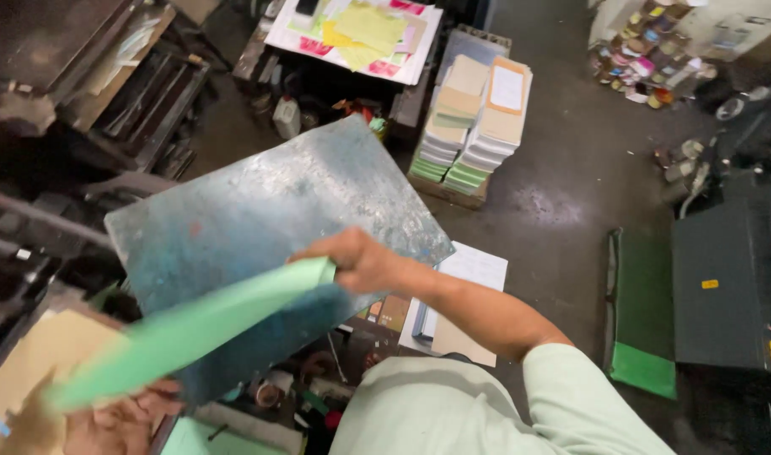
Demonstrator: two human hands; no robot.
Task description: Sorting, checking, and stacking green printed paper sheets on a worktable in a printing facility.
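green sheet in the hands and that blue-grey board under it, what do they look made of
Green sheet: probably paper or thin card, matte; it bows between the right hand and left hand. Blue-grey board: looks like a rigid flat plate, perhaps metal, with a dull sheen, mottled with blue stains; the material is uncertain.

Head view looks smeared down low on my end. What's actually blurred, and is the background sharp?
Head view: the green sheet and left hand are motion-blurred; the right hand is slightly soft; the paper stacks behind are fairly sharp; the metal plate shows dull glare.
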